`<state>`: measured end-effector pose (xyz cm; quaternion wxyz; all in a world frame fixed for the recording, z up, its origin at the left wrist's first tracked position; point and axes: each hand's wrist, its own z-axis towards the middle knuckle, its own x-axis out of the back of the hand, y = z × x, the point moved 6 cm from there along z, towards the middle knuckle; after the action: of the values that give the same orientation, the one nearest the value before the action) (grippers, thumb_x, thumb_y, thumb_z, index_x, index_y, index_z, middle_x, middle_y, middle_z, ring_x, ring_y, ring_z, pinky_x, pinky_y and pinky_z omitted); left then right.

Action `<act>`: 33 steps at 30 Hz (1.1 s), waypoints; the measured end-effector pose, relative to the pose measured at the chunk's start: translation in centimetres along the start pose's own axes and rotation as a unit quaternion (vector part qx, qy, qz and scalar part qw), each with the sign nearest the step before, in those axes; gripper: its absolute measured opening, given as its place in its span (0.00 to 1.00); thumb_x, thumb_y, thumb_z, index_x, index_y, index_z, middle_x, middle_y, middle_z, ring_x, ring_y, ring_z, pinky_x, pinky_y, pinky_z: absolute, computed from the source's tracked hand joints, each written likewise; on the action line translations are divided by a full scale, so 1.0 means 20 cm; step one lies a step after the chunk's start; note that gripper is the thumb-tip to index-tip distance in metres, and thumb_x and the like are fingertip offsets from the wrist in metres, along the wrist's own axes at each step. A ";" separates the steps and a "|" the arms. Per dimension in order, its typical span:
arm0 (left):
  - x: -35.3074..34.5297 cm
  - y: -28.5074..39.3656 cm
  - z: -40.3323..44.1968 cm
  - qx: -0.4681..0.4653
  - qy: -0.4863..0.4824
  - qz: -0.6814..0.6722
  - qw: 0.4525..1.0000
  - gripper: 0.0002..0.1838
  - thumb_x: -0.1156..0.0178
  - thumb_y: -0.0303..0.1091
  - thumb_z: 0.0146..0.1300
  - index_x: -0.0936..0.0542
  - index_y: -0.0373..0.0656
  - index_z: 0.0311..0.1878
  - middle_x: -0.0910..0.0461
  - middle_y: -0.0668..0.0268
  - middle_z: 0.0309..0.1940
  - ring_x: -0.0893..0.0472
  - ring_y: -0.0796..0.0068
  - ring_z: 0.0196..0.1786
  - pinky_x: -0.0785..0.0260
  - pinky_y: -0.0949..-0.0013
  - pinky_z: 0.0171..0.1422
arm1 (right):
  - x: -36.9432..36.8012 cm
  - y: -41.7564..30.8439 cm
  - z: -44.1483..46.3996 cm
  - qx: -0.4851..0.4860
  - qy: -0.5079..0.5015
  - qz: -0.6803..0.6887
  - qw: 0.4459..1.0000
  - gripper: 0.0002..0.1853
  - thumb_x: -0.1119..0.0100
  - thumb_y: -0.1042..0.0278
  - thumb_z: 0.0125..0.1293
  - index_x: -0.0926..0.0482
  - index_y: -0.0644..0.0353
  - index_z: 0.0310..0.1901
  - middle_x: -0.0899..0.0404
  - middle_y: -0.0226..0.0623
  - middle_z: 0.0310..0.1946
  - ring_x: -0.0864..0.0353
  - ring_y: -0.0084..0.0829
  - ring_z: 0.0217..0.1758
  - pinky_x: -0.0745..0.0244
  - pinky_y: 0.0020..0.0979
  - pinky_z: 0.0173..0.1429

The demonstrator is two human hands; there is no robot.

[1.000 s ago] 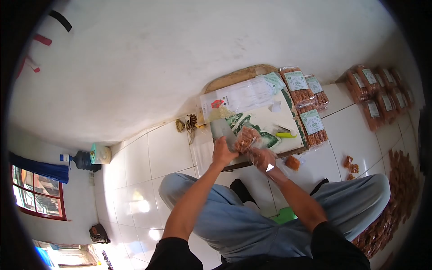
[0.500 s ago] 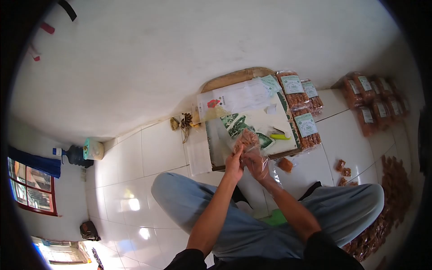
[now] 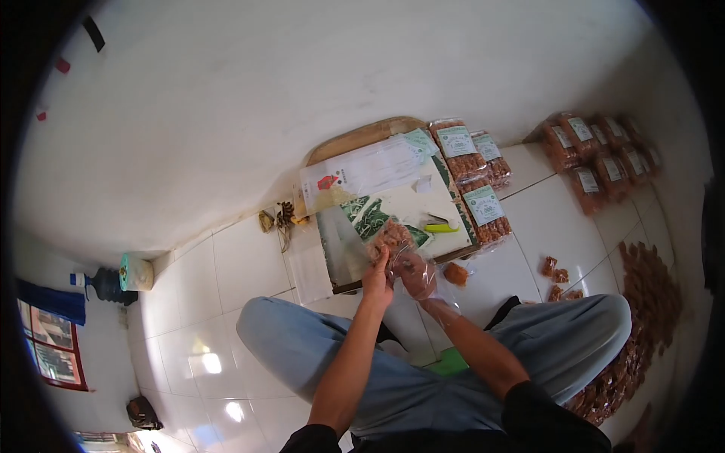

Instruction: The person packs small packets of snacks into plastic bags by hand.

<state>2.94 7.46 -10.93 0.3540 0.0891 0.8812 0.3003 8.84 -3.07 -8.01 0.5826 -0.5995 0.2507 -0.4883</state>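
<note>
A clear plastic bag [image 3: 392, 237] with small brown snack pieces in its far end is between my hands, over the near edge of a low board. My left hand [image 3: 377, 278] is closed round the left side of the bag, thumb on top. At the bag's near end, my right hand [image 3: 418, 273] has its fingers curled in. Clear film lies over that hand and its wrist; whether the hand is inside the bag or outside I cannot tell. On the white and green board [image 3: 396, 198] lies a yellow-green cutter or stapler-like tool [image 3: 441, 227], its kind unclear.
Flat plastic bags [image 3: 362, 167] and green labels [image 3: 421, 143] lie on the board's far side. Filled, labelled packs [image 3: 487, 208] stand right of it, with more packs [image 3: 596, 155] by the wall. Small brown packets [image 3: 555, 272] and a large pile [image 3: 642, 325] lie at right.
The whole view has shifted, so the scene sits a little further left. Both hands keep their hold on the bag with little other movement.
</note>
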 end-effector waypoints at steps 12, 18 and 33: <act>0.01 -0.07 -0.03 0.092 -0.010 0.011 0.996 0.27 0.31 0.43 0.62 0.26 0.47 0.62 0.21 0.70 0.54 0.23 0.70 0.55 0.33 0.67 0.63 | 0.07 -0.11 0.01 0.156 0.017 -0.157 0.975 0.17 0.38 0.64 0.61 0.20 0.46 0.53 0.19 0.39 0.39 0.18 0.42 0.31 0.23 0.38 0.34; -0.01 -0.04 -0.03 0.087 -0.015 0.034 0.996 0.29 0.28 0.50 0.58 0.25 0.49 0.58 0.23 0.69 0.55 0.25 0.71 0.56 0.33 0.66 0.61 | 0.08 -0.16 0.01 0.173 0.012 -0.208 0.963 0.14 0.40 0.71 0.60 0.16 0.48 0.47 0.19 0.37 0.28 0.17 0.39 0.31 0.23 0.35 0.33; -0.23 0.44 -0.14 -0.402 0.105 0.658 0.629 0.28 0.41 0.52 0.67 0.24 0.34 0.54 0.22 0.48 0.52 0.23 0.49 0.56 0.33 0.56 0.62 | 0.14 0.04 0.01 0.039 0.144 -0.177 0.973 0.11 0.36 0.65 0.65 0.17 0.55 0.48 0.17 0.46 0.25 0.16 0.39 0.25 0.24 0.36 0.31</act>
<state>3.93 11.64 -1.55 -0.0315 0.4620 0.4117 0.7849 10.38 -5.53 -7.87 0.4675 -0.5350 0.2024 -0.6739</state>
